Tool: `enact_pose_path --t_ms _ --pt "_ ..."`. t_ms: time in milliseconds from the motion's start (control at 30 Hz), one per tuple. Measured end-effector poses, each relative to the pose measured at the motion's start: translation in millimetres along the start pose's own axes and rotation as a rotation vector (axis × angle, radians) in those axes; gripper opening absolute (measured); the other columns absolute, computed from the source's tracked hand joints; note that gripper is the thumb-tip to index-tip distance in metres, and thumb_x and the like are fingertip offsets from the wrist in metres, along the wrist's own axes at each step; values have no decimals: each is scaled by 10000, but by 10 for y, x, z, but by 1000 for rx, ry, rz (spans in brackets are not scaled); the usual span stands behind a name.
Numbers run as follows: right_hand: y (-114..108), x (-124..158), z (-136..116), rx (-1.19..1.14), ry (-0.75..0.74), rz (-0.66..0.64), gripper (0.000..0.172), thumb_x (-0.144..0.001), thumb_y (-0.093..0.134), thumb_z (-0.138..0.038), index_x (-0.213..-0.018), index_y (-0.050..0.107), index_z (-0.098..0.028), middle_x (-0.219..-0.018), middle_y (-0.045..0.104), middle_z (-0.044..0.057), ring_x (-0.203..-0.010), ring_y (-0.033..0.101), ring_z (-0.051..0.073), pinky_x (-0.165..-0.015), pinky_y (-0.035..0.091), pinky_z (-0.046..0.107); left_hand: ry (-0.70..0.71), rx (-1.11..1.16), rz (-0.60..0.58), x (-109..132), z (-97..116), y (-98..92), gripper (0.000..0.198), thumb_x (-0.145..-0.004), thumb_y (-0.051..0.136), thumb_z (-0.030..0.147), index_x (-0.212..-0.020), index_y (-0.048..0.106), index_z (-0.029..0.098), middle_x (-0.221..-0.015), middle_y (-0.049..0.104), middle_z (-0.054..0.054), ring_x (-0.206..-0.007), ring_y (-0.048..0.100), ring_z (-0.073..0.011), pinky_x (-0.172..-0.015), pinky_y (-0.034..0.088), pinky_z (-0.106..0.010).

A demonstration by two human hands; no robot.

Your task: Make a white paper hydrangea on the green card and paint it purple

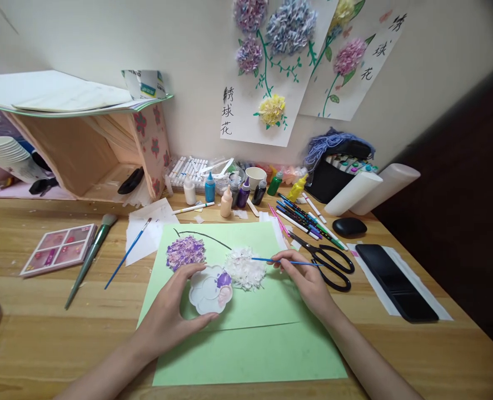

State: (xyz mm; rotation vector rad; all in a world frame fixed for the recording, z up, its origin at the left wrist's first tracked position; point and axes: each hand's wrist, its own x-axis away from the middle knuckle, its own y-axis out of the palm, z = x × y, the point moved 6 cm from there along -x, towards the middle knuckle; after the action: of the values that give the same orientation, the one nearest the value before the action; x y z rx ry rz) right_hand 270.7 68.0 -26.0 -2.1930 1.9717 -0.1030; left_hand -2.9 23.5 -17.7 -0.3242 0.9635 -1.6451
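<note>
My left hand (172,303) grips a white flower-shaped paint palette (202,294) by its rim, over a green sheet of paper (246,355). Purple and pale pink paint sit in two of its wells. Between the fingers of my right hand (302,278) is a thin blue paintbrush (267,260), its tip at a white ruffled flower (246,269) on the sheet. Left of that is a purple-and-white ruffled flower (185,251), partly behind my left fingers. A dark drawn line curves above both flowers.
Black-handled scissors (333,261) lie right of my right hand, beside a black phone (396,283). Several paint bottles (226,201) and pens (300,216) are behind the sheet. At left lie another blue brush (127,253), a large green brush (88,261) and a palette case (58,249).
</note>
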Motion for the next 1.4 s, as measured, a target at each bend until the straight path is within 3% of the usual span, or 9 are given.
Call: enact_pose_path --t_ms 67,200,333,467,833,1400 --pt "-37 -11 -3 -15 -15 50 256 -902 550 -454 -930 662 -225 -900 678 42 -826 598 179 -752 490 300 -6 8 4 -7 1 -1 662 -764 720 401 -1313 369 285 -1280 579 -72 -1164 590 -245 -965 529 -407" --pt "8 -28 22 -19 12 -11 243 -899 559 -441 -911 671 -225 -892 680 39 -836 600 175 -771 491 292 -30 20 1 -13 10 -12 666 -758 728 401 -1308 368 288 -1271 579 -69 -1149 596 -243 -960 532 -406" --pt "-2 -52 79 -34 23 51 241 -893 565 -446 -909 671 -230 -907 689 38 -831 602 170 -751 487 280 -15 21 -21 -5 33 -8 678 -765 724 398 -1318 345 297 -1276 569 -71 -1156 589 -241 -966 529 -413" --pt "31 -54 125 -38 38 20 254 -884 572 -454 -892 671 -221 -877 696 44 -819 611 179 -735 492 288 -10 17 -29 5 35 -1 674 -773 718 391 -1322 338 300 -1284 560 -79 -1169 580 -250 -971 525 -431" --pt "-13 18 17 66 -33 57 246 -907 547 -431 -922 674 -221 -920 666 51 -862 606 195 -795 498 320 -19 55 -48 -2 21 20 676 -770 722 374 -1323 343 283 -1295 545 -100 -1197 558 -278 -993 499 -489" --pt "-1 78 -149 184 -149 15 215 -938 516 -374 -928 676 -231 -919 667 54 -902 614 204 -818 483 317 -29 48 -29 13 30 13 675 -763 727 350 -1320 353 274 -1290 554 -89 -1182 566 -259 -992 500 -455"
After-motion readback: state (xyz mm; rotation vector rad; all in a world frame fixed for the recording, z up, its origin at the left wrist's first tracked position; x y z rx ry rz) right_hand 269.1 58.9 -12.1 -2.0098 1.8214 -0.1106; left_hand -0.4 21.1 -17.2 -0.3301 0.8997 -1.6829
